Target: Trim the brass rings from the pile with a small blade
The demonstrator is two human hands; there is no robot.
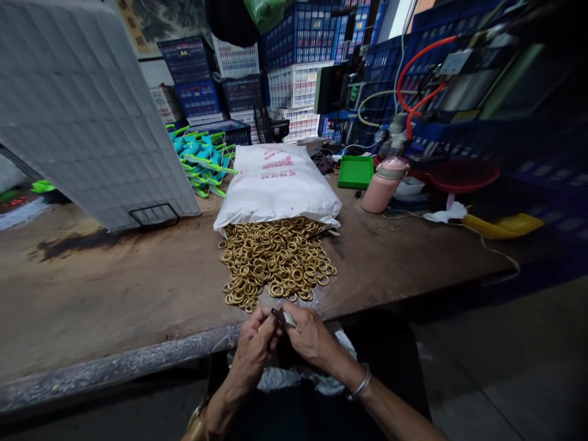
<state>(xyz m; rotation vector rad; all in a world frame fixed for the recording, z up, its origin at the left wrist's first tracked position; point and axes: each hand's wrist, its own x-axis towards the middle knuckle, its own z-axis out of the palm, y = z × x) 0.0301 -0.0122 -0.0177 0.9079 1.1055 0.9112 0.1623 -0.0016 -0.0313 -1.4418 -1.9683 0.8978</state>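
At the table's front edge my left hand [257,337] and my right hand [310,334] are close together. My right hand is closed around a small tool [289,319] with a pale, whitish body; its exact kind does not show. A dark tip [275,312] lies between the two hands, near my left fingertips. My left hand is closed in a pinch, and what it grips is too small to make out. Just beyond the fingers spreads a heap of brass-coloured rings [275,260], coming out from under the end of a white sack [280,184] with red print.
On the wooden table [138,294], a large pale panel [105,122] leans at left, beside green and blue plastic pieces [202,156]. At right are a green tray [356,171], a pink bottle [384,187] and a yellow scoop-like piece [505,226]. Stacked crates [298,86] stand behind.
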